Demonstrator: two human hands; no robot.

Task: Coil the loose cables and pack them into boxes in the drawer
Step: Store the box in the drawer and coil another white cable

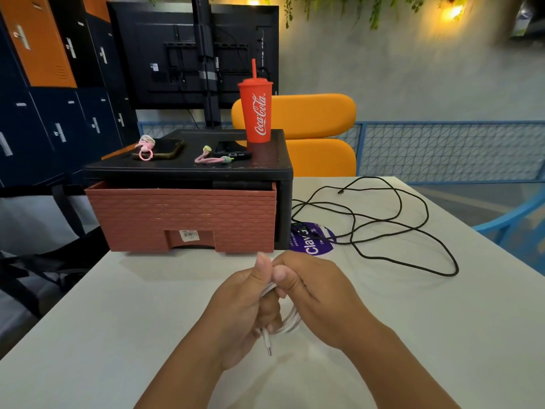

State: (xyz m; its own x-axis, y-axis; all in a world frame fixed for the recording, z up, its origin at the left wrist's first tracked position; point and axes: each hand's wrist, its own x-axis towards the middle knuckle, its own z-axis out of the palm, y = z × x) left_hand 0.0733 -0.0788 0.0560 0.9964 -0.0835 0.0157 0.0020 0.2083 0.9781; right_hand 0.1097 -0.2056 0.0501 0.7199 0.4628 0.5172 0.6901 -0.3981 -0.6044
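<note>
Nearest: left hand point(244, 308) and right hand point(318, 293), pressed together over the white table point(118, 320), both clamped on one white cable point(290, 321); the left curls round the gathered loops with thumb raised, the right pinches the top of the bundle; loops hang between the palms, metal plug point(268, 346) dangling below. Condition: white cable coiled or nearly so, no fastening visible, not yet stowed. Mid-table, right: black cable point(383, 228), loose, sprawled in wide overlapping loops, untouched, one stretch lying across a round purple sticker point(314, 240) beside the cabinet. Mid-table, centre: black drawer cabinet point(188, 169) with brick-patterned red drawer point(182, 214), price label point(190, 235) on its front; the drawer front stands slightly proud of the frame, interior hidden, so any boxes inside cannot be told. On the cabinet top: left phone point(165, 149) with a pink-and-white bundle point(146, 147) resting on it; right phone point(233, 150) with a short pink cable point(209, 159) just beside it; red Coca-Cola tumbler point(256, 113), lidded, with straw, upright at the back right. Beyond: orange chair point(309, 128), back of a mounted screen point(191, 54), navy and orange lockers point(44, 84), blue mesh railing point(442, 149). Assessment: early stage; one cable in hand, one long cable wholly to coil, all packing outstanding
</note>
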